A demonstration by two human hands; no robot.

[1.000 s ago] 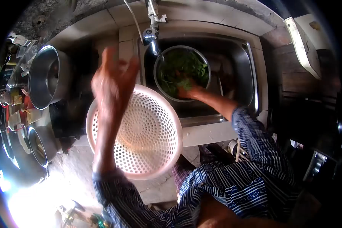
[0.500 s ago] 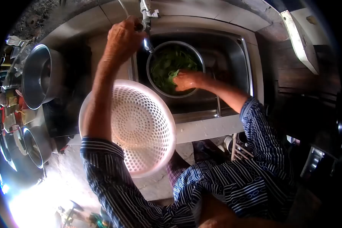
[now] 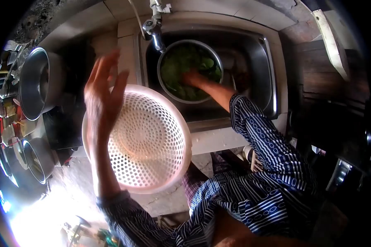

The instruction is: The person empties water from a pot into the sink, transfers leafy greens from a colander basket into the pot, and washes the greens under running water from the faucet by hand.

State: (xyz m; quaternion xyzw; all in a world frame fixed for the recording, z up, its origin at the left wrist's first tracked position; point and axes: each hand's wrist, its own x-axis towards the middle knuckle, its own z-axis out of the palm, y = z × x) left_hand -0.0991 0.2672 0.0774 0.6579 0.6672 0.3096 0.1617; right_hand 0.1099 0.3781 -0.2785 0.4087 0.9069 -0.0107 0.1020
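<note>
Loose green leaves (image 3: 208, 63): around right hand (image 3: 192, 78); cannot tell fingers' grip.
Left hand (image 3: 101, 91): fingers apart, eleven o'clock of round white plastic colander (image 3: 152, 128).
Rectangular steel sink (image 3: 263, 74): one o'clock.

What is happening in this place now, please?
The person's right hand is down among green leaves in a round metal bowl, partly hidden by them. The bowl stands inside a rectangular steel sink, near a silver metal tap. The left hand, open and blurred, is raised near the edge of a round, pinkish-white plastic colander and seems to hold nothing.
</note>
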